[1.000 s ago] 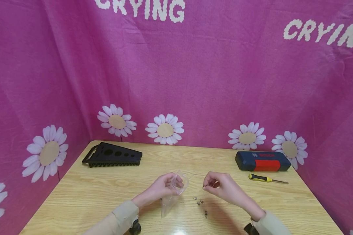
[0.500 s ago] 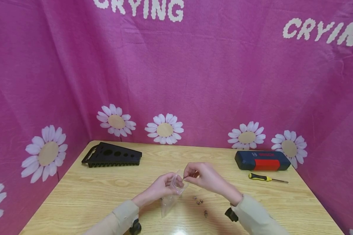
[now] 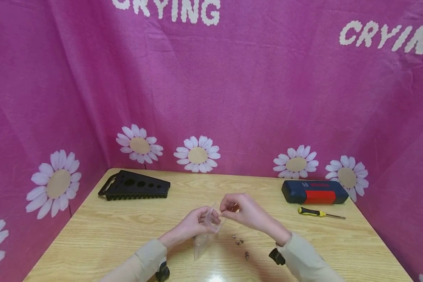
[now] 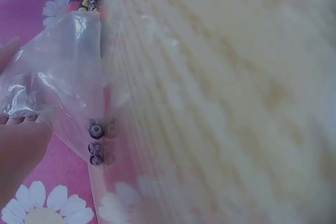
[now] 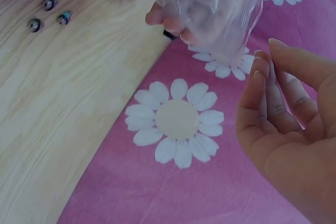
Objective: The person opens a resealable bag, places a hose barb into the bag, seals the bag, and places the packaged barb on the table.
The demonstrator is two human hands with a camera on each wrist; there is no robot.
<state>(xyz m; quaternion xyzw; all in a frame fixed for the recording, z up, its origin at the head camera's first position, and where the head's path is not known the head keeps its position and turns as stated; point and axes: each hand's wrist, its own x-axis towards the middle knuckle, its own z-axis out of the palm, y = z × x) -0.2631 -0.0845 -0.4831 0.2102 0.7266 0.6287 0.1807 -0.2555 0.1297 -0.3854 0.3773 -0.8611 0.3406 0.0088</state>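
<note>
My left hand [image 3: 192,226] grips a clear plastic bag [image 3: 201,244] near its gaping mouth; the bag [image 4: 68,61] hangs down toward the tabletop. Beside that mouth is my right hand [image 3: 243,211], thumb and fingertips close together. In the right wrist view, nothing shows between the fingertips of the right hand [image 5: 294,103]. Several small metal screws [image 3: 239,242] lie on the table to the right of the bag. Other small screws [image 4: 96,130] appear at the bag's lower edge in the left wrist view; whether they lie inside it or behind it, I cannot tell.
A black wrench rack [image 3: 137,186] lies at the table's back left. At the back right are a blue and red Bosch case [image 3: 315,192] and a yellow and black screwdriver [image 3: 320,213]. A pink flowered cloth [image 3: 232,98] hangs behind the wooden table [image 3: 127,223].
My right hand has moved left and up from above the loose screws to the bag's mouth. The small thing pinched in its fingertips earlier no longer shows. The left hand has stayed almost still.
</note>
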